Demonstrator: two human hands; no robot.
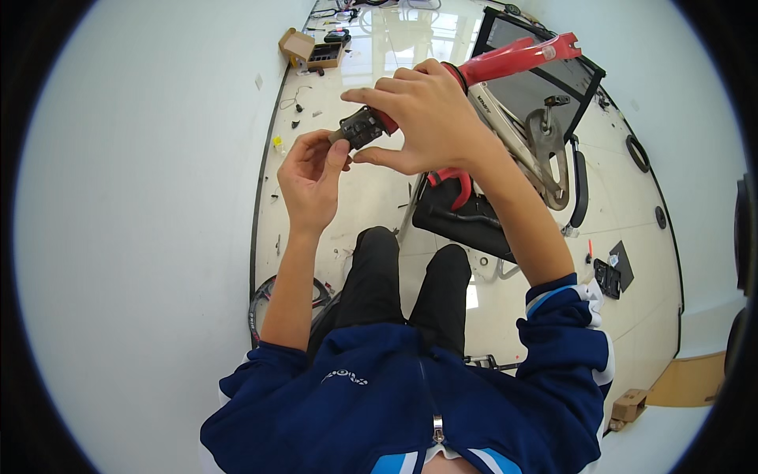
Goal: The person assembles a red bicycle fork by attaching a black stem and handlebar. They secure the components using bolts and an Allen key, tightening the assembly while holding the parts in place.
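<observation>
Dark fitting, end in left grip, red tube behind right grip

Wide fisheye, downward from head

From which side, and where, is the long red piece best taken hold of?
Probably by the exposed length of the red piece, from the right: it slants rightward, its far end free, while the right hand covers the section left of the black ring.
</observation>
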